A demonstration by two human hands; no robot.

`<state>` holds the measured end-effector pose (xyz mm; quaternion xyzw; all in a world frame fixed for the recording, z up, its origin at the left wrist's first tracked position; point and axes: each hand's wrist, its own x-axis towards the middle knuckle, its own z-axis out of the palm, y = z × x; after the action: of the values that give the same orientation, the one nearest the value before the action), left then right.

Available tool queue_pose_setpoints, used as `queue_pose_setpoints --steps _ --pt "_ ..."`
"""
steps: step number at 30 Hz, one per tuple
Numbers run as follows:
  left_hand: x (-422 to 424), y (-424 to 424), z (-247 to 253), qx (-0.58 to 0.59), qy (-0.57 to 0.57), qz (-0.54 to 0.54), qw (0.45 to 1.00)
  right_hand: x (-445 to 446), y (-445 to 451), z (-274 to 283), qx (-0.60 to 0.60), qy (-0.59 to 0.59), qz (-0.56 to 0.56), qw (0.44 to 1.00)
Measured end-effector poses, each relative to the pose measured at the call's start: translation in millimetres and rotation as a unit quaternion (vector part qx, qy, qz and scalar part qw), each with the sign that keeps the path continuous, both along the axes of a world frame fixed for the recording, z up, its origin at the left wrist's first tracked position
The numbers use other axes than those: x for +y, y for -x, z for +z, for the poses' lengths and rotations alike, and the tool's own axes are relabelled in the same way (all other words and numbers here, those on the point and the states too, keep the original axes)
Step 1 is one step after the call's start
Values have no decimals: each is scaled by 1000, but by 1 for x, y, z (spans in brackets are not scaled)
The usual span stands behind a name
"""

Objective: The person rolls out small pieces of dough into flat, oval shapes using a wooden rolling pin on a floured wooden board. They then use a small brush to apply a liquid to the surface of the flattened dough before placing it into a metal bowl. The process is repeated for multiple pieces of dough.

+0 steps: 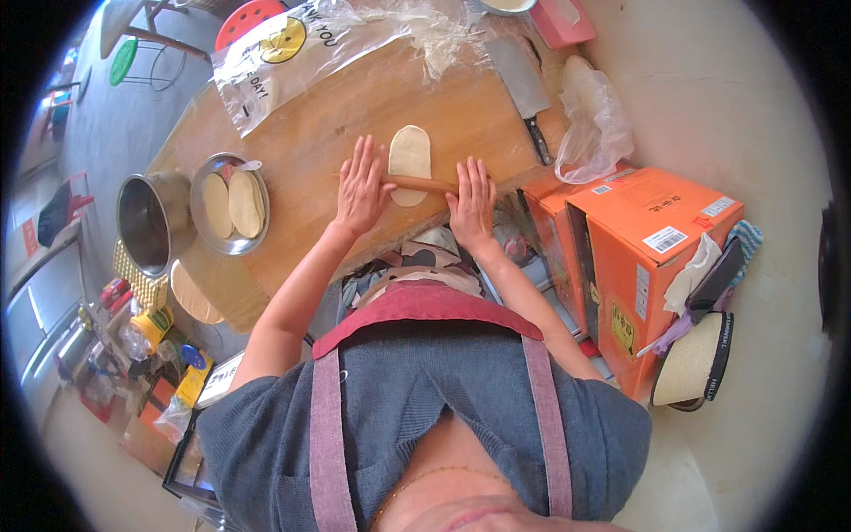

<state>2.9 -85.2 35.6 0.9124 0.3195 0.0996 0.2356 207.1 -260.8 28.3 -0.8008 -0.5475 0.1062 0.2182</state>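
Note:
An oval sheet of dough [409,156] lies on the wooden board [312,126] in front of me. A thin wooden rolling pin [422,183] crosses its near part. My left hand [362,183] lies over the pin's left end, palm down, its fingers extended. Over the right end rests my right hand [473,199], also palm down and flat. Neither hand has its fingers wrapped round the pin. To the left, a round steel dish [229,246] holds flattened dough pieces [246,204] and a white spoon [250,165].
A cleaver [522,80] lies at the right, beside a clear plastic bag [595,126]. Flour [442,46] is spread at the far edge near a printed plastic bag [292,53]. A deep steel pot [149,223] stands left; orange cartons [651,213] stand right.

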Motion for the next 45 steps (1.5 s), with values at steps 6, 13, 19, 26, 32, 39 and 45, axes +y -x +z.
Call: queue_pose_setpoints --steps 6,13,19,26,32,39,45 --pt "-27 14 -10 -12 -24 49 998 13 -6 5 -36 -6 40 999" --pt "-71 48 13 -32 2 69 997 15 -24 19 -22 -62 125 990" --pt "-33 8 7 -38 -23 168 985 76 -50 17 -15 -65 176 982" --pt "56 -32 -28 6 -108 292 950 178 -55 -7 -86 -82 106 987" --pt "-66 30 -10 -24 -35 123 992 38 -24 -7 -68 -27 158 985" --pt "-106 71 3 -120 39 42 991 26 -34 12 -18 -53 234 971" --pt "-77 17 21 -165 22 274 947 83 -89 8 -34 -107 90 990"
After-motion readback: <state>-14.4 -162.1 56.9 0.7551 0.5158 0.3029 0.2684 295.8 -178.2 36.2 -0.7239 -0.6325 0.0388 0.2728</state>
